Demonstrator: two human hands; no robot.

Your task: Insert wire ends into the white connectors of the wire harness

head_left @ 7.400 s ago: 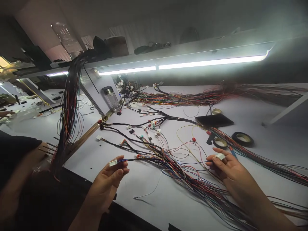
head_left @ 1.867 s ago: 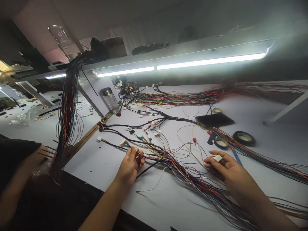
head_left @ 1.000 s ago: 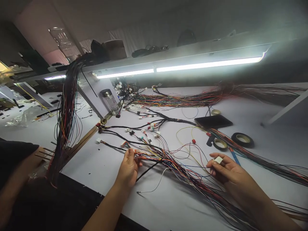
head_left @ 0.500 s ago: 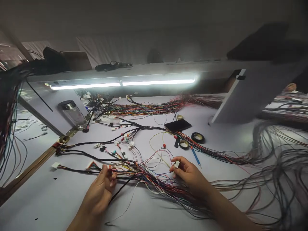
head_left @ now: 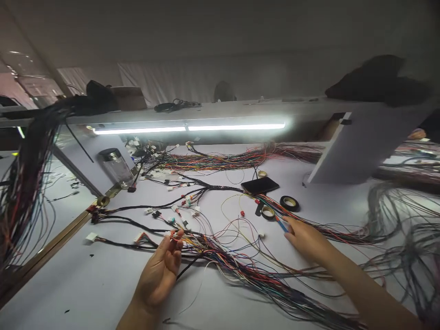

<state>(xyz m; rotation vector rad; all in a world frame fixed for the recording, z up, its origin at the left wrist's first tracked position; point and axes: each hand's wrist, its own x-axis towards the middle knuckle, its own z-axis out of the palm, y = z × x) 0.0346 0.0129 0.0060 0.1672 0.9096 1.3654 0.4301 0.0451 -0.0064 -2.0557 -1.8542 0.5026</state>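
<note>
My left hand (head_left: 161, 270) is closed at the near side of the wire bundle, its fingertips on a small orange-red connector (head_left: 173, 234). Thin wires run from there into the thick bundle of coloured wires (head_left: 240, 268). My right hand (head_left: 304, 238) reaches to the blue pen-like tool (head_left: 282, 225), thumb and forefinger around its near end. Beside the tool lies a roll of tape (head_left: 268, 212). A small white connector (head_left: 261, 235) rests on the table among loose wires, left of my right hand.
A black phone (head_left: 260, 185) and another tape roll (head_left: 289, 203) lie farther back. A glass jar (head_left: 117, 167) stands at the left panel. Long wires cover the right side. A lit tube (head_left: 237, 127) hangs under the shelf. At the far right edge a person's hand (head_left: 417, 134) shows.
My right hand has let go of the white connector and moved right to the blue tool. My left hand still pinches at the wires. The whole view has shifted slightly.
</note>
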